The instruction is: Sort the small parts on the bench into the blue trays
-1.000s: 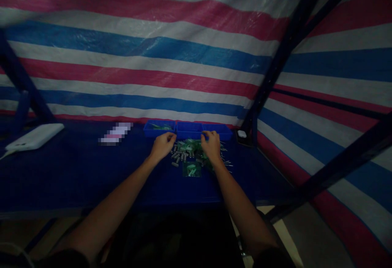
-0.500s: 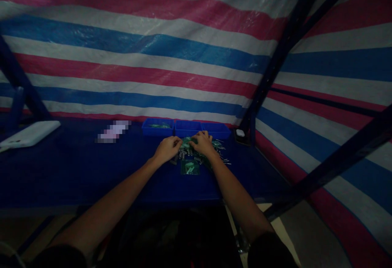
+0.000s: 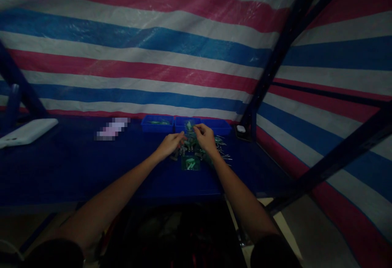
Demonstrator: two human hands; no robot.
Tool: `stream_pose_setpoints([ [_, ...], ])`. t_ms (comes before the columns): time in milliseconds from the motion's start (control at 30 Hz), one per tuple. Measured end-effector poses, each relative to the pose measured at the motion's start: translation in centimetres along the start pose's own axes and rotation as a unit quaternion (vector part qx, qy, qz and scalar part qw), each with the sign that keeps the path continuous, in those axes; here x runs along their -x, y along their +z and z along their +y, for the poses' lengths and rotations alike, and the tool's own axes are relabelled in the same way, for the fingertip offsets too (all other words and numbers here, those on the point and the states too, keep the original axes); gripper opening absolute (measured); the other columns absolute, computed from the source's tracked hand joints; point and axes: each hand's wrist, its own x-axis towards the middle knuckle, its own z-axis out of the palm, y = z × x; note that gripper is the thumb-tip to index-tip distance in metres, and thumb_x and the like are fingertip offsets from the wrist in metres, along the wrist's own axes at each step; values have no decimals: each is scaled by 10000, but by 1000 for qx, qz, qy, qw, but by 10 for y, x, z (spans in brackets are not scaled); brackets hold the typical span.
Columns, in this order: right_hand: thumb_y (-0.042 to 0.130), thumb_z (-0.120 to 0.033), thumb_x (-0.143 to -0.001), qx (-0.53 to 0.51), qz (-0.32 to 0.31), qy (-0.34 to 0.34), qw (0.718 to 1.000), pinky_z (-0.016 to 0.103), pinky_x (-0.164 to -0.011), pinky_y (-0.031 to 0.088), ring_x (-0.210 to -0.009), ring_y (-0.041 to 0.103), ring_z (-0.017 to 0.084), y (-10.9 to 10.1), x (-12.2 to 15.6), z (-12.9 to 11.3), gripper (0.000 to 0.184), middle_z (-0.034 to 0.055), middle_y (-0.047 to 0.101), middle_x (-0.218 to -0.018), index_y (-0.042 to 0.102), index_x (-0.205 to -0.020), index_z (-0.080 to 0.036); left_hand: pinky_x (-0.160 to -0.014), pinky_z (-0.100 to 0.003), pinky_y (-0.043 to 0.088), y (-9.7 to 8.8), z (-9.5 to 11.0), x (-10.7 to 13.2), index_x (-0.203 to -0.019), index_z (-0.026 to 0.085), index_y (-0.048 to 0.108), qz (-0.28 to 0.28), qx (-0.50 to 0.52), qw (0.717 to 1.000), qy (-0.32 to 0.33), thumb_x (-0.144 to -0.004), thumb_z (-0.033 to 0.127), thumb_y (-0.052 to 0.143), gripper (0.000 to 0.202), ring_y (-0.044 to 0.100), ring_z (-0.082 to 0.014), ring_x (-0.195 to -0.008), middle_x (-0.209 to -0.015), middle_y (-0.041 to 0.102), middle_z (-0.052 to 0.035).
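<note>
Right hand (image 3: pixel 206 137): pinching a small clear bag (image 3: pixel 189 126), in front of middle blue bin (image 3: pixel 179 127). Left hand (image 3: pixel 170 144): just beside, grip cannot be told. Desk (image 3: pixel 122 172): one filled bag (image 3: pixel 190 163), flat; loose grey pieces (image 3: pixel 183 150), unbagged.

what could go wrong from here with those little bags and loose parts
The small see-through greenish plastic bag seems pinched only at its edge by the right hand, so it might slip. The left hand is close to the short grey cylindrical pieces and could knock some astray. The thin pale rods jutting out beside the right forearm might snag it.
</note>
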Motion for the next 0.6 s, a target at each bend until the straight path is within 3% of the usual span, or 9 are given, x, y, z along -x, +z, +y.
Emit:
stream_pose_setpoints([
  [133,468,-306,-785,-6,-41,-53,998,218,-535,368,-548,497,107,2,3,-3,229,-16,586,-628,636,-853,-166,-393,-186,257,-7,9,-1,-834,111,638,-15,193,977,-95,-750,661,345,629,472,-96,-472,-660,575,-55],
  [267,465,-202,-775,45,-62,-127,989,236,-657,407,-745,564,130,3,7,-5,212,21,647,-822,658,-859,-184,-405,-180,268,-14,13,-2,-775,125,597,24,236,964,-118,-726,531,515,417,460,-79,-465,-649,563,-24],
  [433,450,-162,-769,92,-49,-109,989,251,-694,405,-763,556,139,3,6,-5,213,41,639,-813,660,-805,-164,-429,-184,282,-12,6,-4,-787,147,563,65,139,987,-39,-667,311,617,210,454,-80,-477,-611,522,23],
  [500,443,-252,-806,105,-64,-83,989,255,-675,393,-705,545,140,3,6,-4,240,31,625,-726,654,-738,-161,-455,-192,309,-9,4,-4,-816,161,543,79,88,993,1,-697,293,582,182,469,-94,-501,-606,507,30],
  [600,372,-449,-840,73,-114,-17,991,243,-606,372,-611,526,128,5,6,-4,426,10,586,-612,632,-668,-158,-571,-218,377,-7,7,-1,-786,167,536,93,-27,990,102,-725,244,540,98,504,-120,-611,-674,530,9],
])
